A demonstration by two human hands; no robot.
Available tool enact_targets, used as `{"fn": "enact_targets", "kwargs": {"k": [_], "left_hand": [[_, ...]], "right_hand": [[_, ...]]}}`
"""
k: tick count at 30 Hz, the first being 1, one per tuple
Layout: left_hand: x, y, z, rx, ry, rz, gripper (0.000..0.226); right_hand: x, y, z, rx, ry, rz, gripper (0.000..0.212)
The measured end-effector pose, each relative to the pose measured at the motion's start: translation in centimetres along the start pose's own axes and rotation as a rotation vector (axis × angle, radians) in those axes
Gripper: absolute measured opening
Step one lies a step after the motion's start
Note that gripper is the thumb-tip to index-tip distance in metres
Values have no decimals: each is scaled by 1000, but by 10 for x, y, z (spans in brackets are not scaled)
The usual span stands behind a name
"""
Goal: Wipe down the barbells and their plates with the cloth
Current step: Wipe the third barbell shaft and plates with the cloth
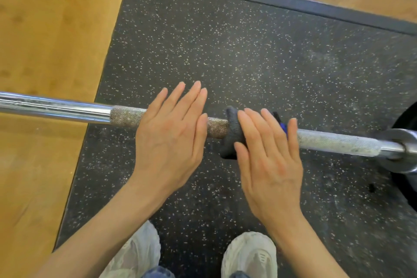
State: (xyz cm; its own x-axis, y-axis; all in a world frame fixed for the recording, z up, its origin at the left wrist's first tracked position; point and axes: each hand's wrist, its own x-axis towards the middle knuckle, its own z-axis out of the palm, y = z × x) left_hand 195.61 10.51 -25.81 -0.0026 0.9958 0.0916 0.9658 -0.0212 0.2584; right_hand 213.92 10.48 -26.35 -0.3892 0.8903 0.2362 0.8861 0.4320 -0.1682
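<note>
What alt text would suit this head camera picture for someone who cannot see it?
A person's right hand presses a dark cloth onto a barbell with straight fingers, while the open left hand lies flat over the bar beside it, above speckled black rubber flooring.

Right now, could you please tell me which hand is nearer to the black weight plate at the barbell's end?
Right. The right hand presses the dark grey cloth on the steel barbell, closer to the black weight plate. The left hand rests flat on the bar, beyond the cloth.
</note>
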Motion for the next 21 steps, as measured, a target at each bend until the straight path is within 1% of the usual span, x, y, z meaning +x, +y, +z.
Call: {"fn": "enact_targets", "kwargs": {"k": [2,4,5,7,9,10,12,14,15,17,19,21], "left_hand": [[-3,2,-1,-10,-1,-12,52],[-6,2,0,-11,0,-14,52],[-9,2,0,-7,1,-12,52],[-13,1,0,0,6,-3,52],[-17,1,0,9,9,10,50],[-20,3,0,9,9,15,49],[-24,5,0,5,15,23,49],[-29,4,2,7,28,33,49],[-32,3,2,9,35,37,49],[-37,1,3,13,41,45,49],[-43,3,3,15,35,52,50],[-48,5,2,9,42,55,50]], "right_hand": [[-1,-2,-3,24,13,88,45],[0,-19,-2,82,20,158,46],[0,-27,0,104,13,157,46],[0,-32,0,112,-17,74,45],[-5,-15,-5,67,-55,-4,45],[-10,-4,-9,47,-68,10,45],[-15,4,-17,52,-64,109,46],[-11,-13,-16,81,-67,165,48],[-8,-25,-12,89,-79,154,48],[-10,-39,-6,97,-100,65,48],[-17,-28,-9,66,-124,-18,47],[-30,-11,-16,26,-117,-7,47]]}}
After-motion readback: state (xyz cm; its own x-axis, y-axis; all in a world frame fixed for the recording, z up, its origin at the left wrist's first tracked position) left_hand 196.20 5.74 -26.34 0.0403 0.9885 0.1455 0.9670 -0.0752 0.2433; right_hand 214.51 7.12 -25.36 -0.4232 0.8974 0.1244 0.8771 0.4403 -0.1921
